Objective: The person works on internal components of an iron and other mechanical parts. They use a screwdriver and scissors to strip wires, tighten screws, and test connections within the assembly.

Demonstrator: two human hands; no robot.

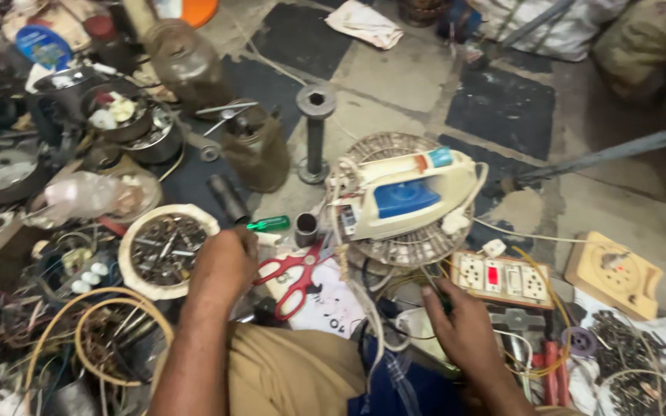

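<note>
Both hands apart: left (223,258) closed beside green screwdriver (269,224), right (464,327) fingering yellow wires (537,270).

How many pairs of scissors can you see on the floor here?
1. The red-handled scissors lie on a white paper, just right of the left hand and below the green screwdriver. More could be buried in the clutter at left.

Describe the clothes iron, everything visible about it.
The clothes iron is cream-white plastic with a blue panel on its side and a light blue cap near the top. It lies tipped on its side on a round wire fan grille on the floor, white cord trailing off. Neither hand touches it.
</note>
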